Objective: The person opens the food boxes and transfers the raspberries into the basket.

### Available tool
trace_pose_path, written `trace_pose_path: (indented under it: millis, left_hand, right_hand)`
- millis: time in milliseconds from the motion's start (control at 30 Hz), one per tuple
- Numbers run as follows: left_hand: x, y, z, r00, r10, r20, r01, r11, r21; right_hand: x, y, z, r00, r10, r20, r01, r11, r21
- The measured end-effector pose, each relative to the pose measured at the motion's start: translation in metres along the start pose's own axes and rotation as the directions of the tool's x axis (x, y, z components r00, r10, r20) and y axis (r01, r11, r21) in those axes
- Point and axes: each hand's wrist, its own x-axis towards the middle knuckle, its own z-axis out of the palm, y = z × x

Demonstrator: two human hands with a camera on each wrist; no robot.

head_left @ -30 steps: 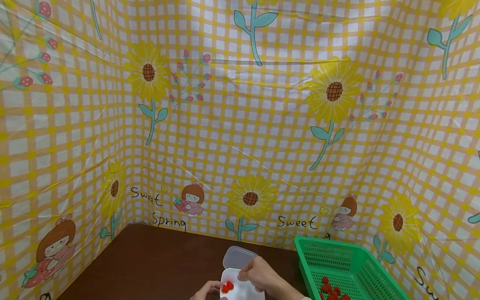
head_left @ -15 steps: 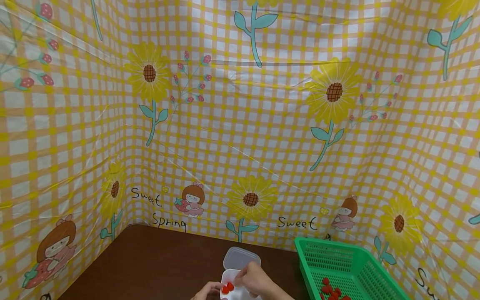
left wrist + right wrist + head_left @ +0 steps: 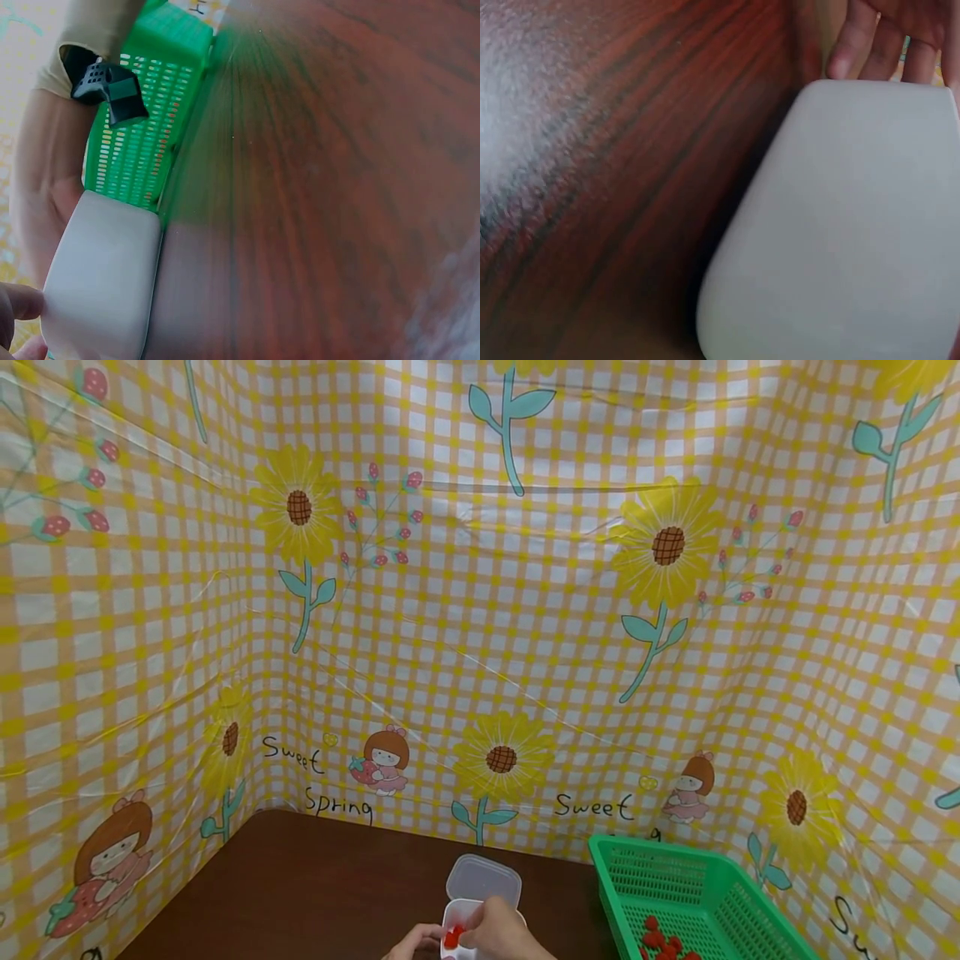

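Note:
A white box stands at the table's front, with small red pieces near its left wall. My left hand holds the box at its left side. In the left wrist view, fingertips touch the outside of the white box. My right hand reaches over the box with curled fingers, their tips at the red pieces. Whether it pinches one of them is hidden. The right wrist view shows the box's smooth outer wall and left-hand fingers behind it.
A clear lid lies behind the box. To the right stands a green perforated basket with several small red pieces in it. Checked cloth walls in the dark brown table at the back and sides.
My right hand has moved left and down within the box, from its back right over to the red pieces, partly covering them. The left hand has stayed at the box's left side.

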Motion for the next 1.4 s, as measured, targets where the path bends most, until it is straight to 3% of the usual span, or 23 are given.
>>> trace_pose_path:
  millis: [267, 367, 467, 533, 600, 800, 967, 1400]
  left_hand:
    - [-0.001, 0.0, 0.002, 0.999, 0.036, -0.021, -0.036, 0.999, 0.023]
    - [0.0, 0.005, 0.006, 0.995, -0.015, -0.102, 0.021, 0.998, 0.056]
    - [-0.001, 0.012, 0.012, 0.976, -0.103, -0.194, 0.12, 0.99, 0.073]
    - [-0.001, 0.014, 0.014, 0.968, -0.123, -0.22, 0.144, 0.986, 0.08]
    - [-0.001, 0.013, 0.014, 0.969, -0.125, -0.213, 0.145, 0.986, 0.083]
    - [-0.001, 0.005, 0.008, 0.99, -0.06, -0.129, 0.068, 0.996, 0.064]
    - [-0.001, 0.005, 0.005, 0.998, -0.016, -0.069, 0.018, 0.999, 0.027]
    - [-0.001, 0.007, 0.007, 0.995, -0.047, -0.092, 0.051, 0.998, 0.044]
  right_hand:
    - [-0.003, -0.001, 0.005, 0.999, -0.02, -0.033, 0.02, 1.0, -0.01]
    - [-0.003, -0.001, 0.007, 0.999, -0.014, -0.039, 0.013, 1.0, -0.012]
    - [-0.003, -0.001, 0.008, 0.999, -0.009, -0.052, 0.009, 1.0, -0.017]
    - [-0.003, -0.001, 0.009, 0.998, -0.004, -0.06, 0.003, 1.0, -0.016]
    - [-0.003, -0.001, 0.008, 0.998, -0.004, -0.068, 0.003, 1.0, -0.008]
    - [-0.003, 0.0, 0.01, 0.998, -0.009, -0.069, 0.009, 1.0, 0.003]
    - [-0.002, 0.002, 0.013, 0.998, -0.001, -0.06, 0.0, 1.0, -0.017]
    - [-0.003, -0.004, 0.011, 1.0, 0.003, -0.026, -0.002, 0.998, 0.061]
